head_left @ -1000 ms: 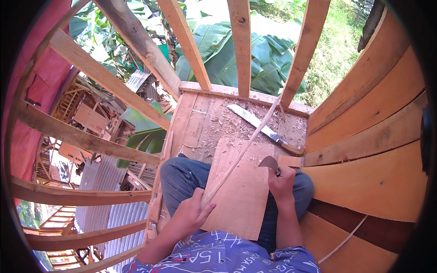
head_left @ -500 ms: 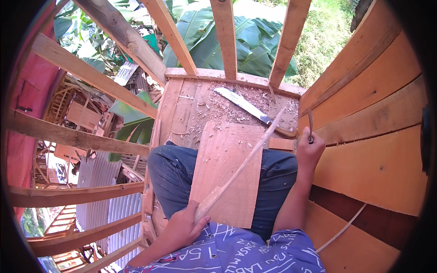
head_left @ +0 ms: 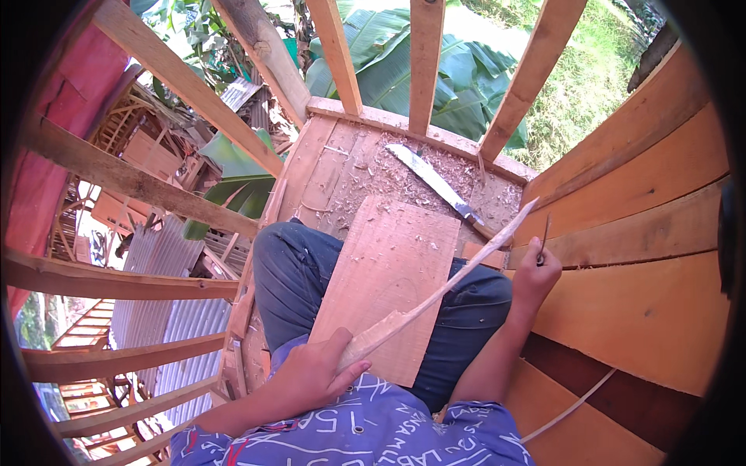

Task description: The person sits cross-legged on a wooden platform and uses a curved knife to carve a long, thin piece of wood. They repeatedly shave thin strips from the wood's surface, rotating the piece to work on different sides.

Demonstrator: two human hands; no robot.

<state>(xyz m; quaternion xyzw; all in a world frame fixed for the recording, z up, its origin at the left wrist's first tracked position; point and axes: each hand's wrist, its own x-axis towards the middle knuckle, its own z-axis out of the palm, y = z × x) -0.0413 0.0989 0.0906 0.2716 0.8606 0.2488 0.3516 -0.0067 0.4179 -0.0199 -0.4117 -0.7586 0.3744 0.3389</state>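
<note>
Left grip around pale, long, tapering stick.

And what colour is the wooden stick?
The wooden stick is pale pinkish tan, clearest in the head view.

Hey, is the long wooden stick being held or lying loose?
Held: the left hand grips the thicker end of the stick. Whether it touches the board below, I cannot tell.

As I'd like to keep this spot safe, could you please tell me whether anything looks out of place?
Wood shavings lie scattered over the plank floor, with some on the board. A large knife lies among the floor shavings, blade bare, which looks untidy and possibly risky.
</note>
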